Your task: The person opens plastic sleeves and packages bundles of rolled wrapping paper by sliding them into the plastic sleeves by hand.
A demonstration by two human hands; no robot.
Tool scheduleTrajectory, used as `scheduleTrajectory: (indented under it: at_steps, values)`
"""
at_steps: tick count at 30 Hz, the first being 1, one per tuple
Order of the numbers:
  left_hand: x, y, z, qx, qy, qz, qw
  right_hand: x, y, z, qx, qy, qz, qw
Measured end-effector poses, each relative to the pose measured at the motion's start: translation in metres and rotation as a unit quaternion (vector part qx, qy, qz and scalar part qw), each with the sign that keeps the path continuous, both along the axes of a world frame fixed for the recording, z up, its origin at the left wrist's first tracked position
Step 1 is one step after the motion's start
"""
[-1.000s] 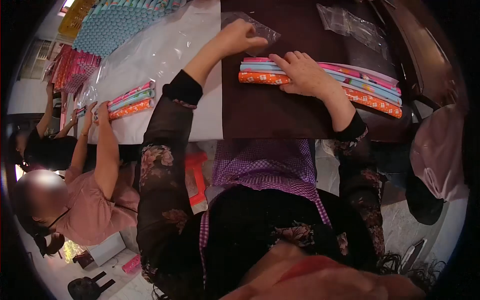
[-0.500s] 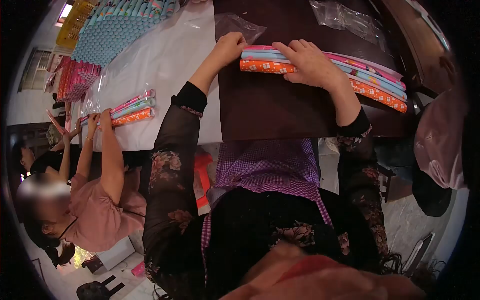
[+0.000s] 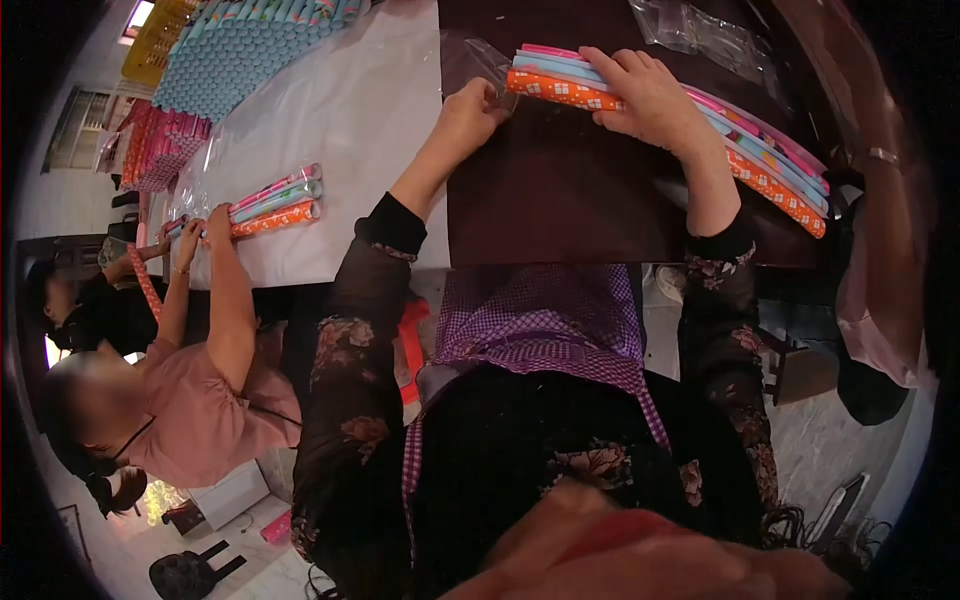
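My right hand (image 3: 655, 105) is wrapped over a bundle of rolled paper (image 3: 565, 88), with pink, light blue and orange rolls side by side. The bundle slants over the dark brown tabletop (image 3: 560, 200), its left end raised toward the back. My left hand (image 3: 470, 115) pinches the edge of a clear plastic bag (image 3: 488, 62), just left of the rolls' left ends. The bag's outline is faint against the dark surface, and its mouth lies close to those ends.
Another clear plastic bag (image 3: 690, 35) lies at the back right. Stacked blue rolls (image 3: 240, 60) and pink rolls (image 3: 165, 145) stand at the back left. On the white sheet (image 3: 370, 150), a co-worker in pink (image 3: 200, 420) handles similar rolls (image 3: 275, 205). Another person (image 3: 110, 310) is beyond; someone's arm (image 3: 890, 250) shows at right.
My right hand has moved the bundle back and to the right, lifting its left end. My left hand came down to the bag's edge and now pinches it beside the rolls.
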State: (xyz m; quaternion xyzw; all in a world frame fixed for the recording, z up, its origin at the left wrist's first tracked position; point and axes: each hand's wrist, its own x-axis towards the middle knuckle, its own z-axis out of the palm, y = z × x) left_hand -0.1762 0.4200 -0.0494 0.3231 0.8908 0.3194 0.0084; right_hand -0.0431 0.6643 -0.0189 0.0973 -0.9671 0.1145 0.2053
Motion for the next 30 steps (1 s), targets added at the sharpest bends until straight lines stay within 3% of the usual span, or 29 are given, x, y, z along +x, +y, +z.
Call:
scheduleTrajectory:
  at_steps: [13,19,22,24,29,30]
  values:
    - [0.003,0.004,0.005,-0.091,-0.002,-0.032,0.995,-0.002,0.007,0.004,-0.016,0.044,0.002,0.999]
    - [0.015,0.02,-0.004,-0.084,0.187,-0.07,0.976,0.007,0.002,0.017,-0.049,0.004,0.014,0.999]
    - [0.0,0.024,-0.009,-0.16,0.112,-0.013,0.981,0.007,-0.004,0.015,-0.06,-0.01,0.046,0.997]
    - [-0.015,0.014,-0.018,0.03,0.064,-0.13,0.989,0.007,-0.009,0.011,-0.051,-0.005,0.042,0.998]
    - [-0.011,0.01,0.01,-0.064,0.077,-0.153,0.983,0.001,-0.009,0.001,-0.052,-0.056,0.044,0.996]
    - [-0.01,0.011,0.016,-0.041,-0.099,-0.091,0.99,0.001,-0.01,0.002,-0.052,-0.056,0.045,0.996]
